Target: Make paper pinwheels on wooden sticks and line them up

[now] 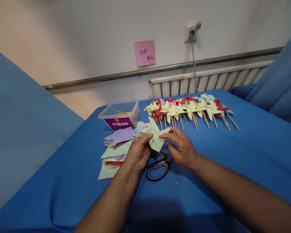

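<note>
A pale green paper pinwheel is up in front of me, its blades folded in toward the middle. My left hand grips it from the left, thumb pressed over the centre. On the other side, my right hand has its fingers on the right-hand blade, the index fingertip near the centre. Just below the hands lies a pair of scissors with dark handles; their blades are hidden. Stacks of coloured paper lie left of my left hand, partly covered by it.
A clear plastic box with a purple label holds thin sticks at the back left. Several finished pinwheels on sticks lie at the back. A blue cloth covers the table. Behind are a radiator, a pipe and a wall socket.
</note>
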